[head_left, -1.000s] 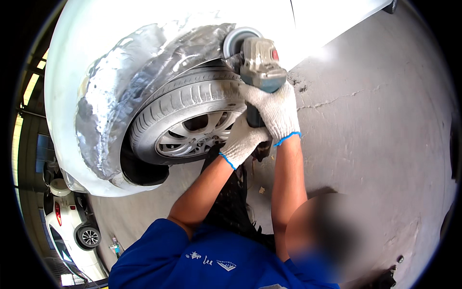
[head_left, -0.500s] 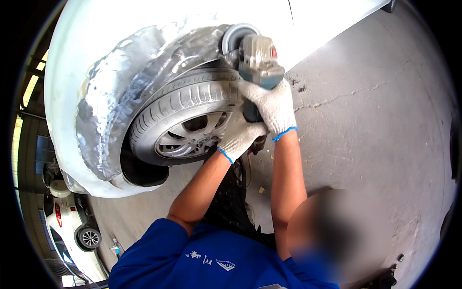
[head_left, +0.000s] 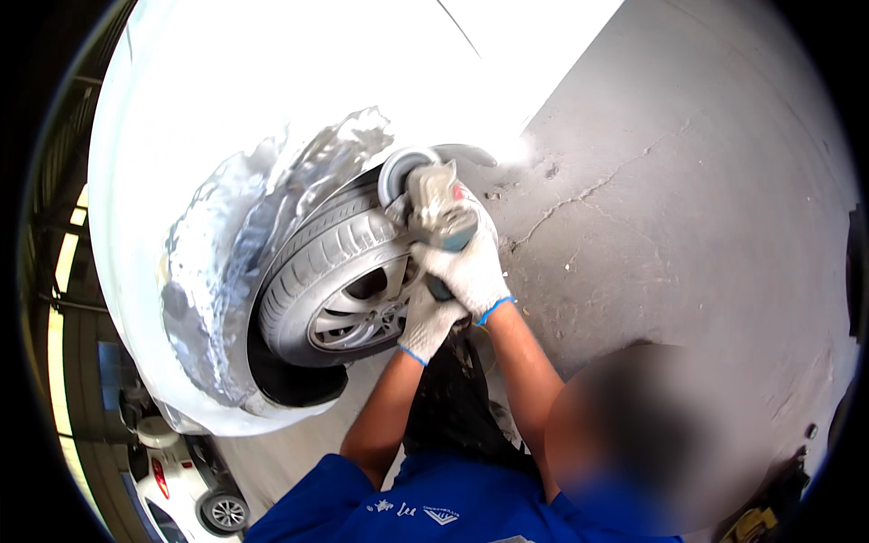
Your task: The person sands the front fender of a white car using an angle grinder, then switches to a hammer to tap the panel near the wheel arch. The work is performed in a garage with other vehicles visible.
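Observation:
Both my hands, in white knit gloves with blue cuffs, grip a power grinder (head_left: 442, 201) with a grey-and-teal body. My right hand (head_left: 471, 270) wraps the body just behind its head. Nearer to me, my left hand (head_left: 432, 319) is closed round the handle end. The grinder's round disc (head_left: 405, 177) is at the wheel arch edge of a white car (head_left: 299, 63), above the tyre (head_left: 339, 240); whether it touches is hard to tell. Left of the disc, a patch of bare, scuffed metal (head_left: 240, 244) follows the arch.
A silver alloy wheel (head_left: 362, 312) sits close beside my left hand. Cracked grey concrete floor (head_left: 652, 235) spreads to the right. Another white car (head_left: 186, 484) stands at the lower left. Some dark items (head_left: 765, 507) lie at the lower right edge.
The view has shifted, with the car sitting lower in it. The grinder and both hands are lower and further left in the picture; the disc has moved off the bare metal's right end.

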The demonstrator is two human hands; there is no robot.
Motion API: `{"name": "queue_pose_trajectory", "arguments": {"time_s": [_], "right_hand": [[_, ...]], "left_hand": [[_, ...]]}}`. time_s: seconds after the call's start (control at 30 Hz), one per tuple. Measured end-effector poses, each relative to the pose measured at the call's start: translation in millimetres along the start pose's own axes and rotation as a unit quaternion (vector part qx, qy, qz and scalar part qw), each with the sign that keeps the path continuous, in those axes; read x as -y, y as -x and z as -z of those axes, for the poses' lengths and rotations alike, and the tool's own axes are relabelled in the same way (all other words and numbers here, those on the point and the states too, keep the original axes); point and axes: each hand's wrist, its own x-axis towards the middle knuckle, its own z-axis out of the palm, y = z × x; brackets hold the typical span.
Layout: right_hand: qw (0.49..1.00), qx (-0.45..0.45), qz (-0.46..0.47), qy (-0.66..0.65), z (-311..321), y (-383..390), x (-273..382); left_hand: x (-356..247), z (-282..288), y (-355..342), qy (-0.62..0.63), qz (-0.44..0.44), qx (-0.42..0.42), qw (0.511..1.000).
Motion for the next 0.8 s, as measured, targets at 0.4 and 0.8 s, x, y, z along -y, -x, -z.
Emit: {"name": "queue_pose_trajectory", "arguments": {"time_s": [0.4, 0.8], "right_hand": [[0.996, -0.012, -0.075, 0.038, 7.5, 27.6, -13.2], [0.996, -0.063, -0.019, 0.065, 7.4, -11.6, 20.1]], "left_hand": [[21.7, -20.1, 29.1, 0.048, 0.041, -0.012, 0.998], [38.2, -32.5, -38.2, 0.234, 0.067, 0.009, 0.970]]}}
